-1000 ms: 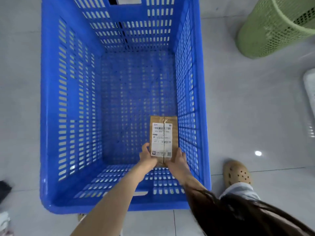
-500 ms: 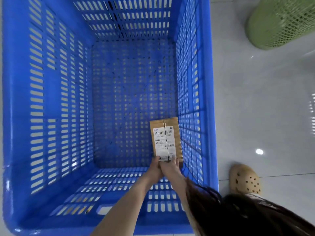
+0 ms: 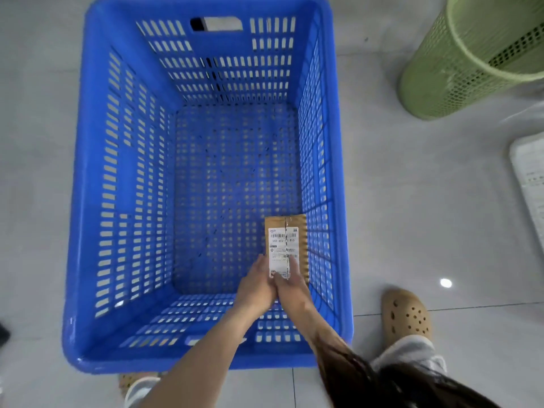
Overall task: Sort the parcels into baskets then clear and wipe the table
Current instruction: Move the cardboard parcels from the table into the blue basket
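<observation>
So this is pretty early in the sorting part, as far as I can tell. Both hands are down inside the blue basket (image 3: 88,201) with one brown parcel (image 3: 287,245), label side up. The left hand (image 3: 256,285) and right hand (image 3: 294,287) sit side by side at the near end of the parcel, and the fingers (image 3: 263,262) are wrapped on that end, so both are holding it rather than hanging loose.

The parcel is low in the near right corner, just beside the right wall. I honestly can't tell if it's touching the bottom yet or hovering just above it.

What's done: this one parcel is basically delivered, it just needs letting go. It's the only parcel I can see in the blue basket, so my guess is the sort has barely started, or this basket is for a rarer kind.

There's a green basket (image 3: 459,69) on the floor (image 3: 412,201) off to the far right, well apart from the blue one. The bit of its inside that shows has nothing I can make out. A white slotted thing (image 3: 530,178) pokes in at the right edge, maybe another basket, hard to say.

What's left: pretty much everything else. The counter isn't in view at all, so there's no way to know how many parcels are waiting there. No cloth in sight either, so I'd judge the clearing and wiping as not begun.
</observation>
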Available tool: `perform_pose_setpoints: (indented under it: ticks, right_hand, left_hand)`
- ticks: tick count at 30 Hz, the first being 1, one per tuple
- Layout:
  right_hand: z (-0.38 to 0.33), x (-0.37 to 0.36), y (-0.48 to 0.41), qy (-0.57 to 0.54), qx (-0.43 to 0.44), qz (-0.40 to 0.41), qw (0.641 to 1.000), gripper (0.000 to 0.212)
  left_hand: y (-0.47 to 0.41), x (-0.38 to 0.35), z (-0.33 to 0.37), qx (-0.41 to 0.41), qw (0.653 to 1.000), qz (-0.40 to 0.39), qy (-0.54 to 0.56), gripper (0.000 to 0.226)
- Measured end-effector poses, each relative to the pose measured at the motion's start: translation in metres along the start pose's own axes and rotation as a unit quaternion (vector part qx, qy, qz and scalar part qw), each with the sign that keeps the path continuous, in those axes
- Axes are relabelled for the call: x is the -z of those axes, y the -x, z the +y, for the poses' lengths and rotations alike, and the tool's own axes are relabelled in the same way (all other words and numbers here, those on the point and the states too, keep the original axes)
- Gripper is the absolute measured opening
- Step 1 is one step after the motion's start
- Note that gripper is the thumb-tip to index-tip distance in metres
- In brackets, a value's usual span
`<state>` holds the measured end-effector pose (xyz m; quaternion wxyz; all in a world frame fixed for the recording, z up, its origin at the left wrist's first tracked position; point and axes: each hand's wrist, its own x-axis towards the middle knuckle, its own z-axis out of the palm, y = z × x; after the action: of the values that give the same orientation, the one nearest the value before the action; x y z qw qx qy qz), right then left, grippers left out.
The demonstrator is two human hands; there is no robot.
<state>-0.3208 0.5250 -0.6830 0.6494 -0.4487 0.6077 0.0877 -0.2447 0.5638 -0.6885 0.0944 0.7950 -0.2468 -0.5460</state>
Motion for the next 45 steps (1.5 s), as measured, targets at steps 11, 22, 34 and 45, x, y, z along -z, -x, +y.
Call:
perform_pose_setpoints:
  ticks: [11,22,34,45]
  right_hand:
    - [-0.168,0.064,0.135,0.209,0.237,0.082,0.945,0.064]
    - [-0.372,0.194,0.326,0.465,0.444,0.311,0.700,0.065]
    - [-0.480,0.391,0.414,0.500,0.461,0.328,0.656,0.065]
    - [-0.544,0.454,0.432,0.479,0.480,0.308,0.667,0.064]
  left_hand:
    - [0.137,0.160,0.123,-0.121,0.926,0.242,-0.262,0.064]
    - [0.289,0.305,0.308,-0.251,0.770,0.417,-0.413,0.074]
    - [0.367,0.305,0.514,-0.228,0.760,0.507,-0.337,0.075]
    - [0.378,0.307,0.593,-0.226,0.757,0.512,-0.337,0.064]
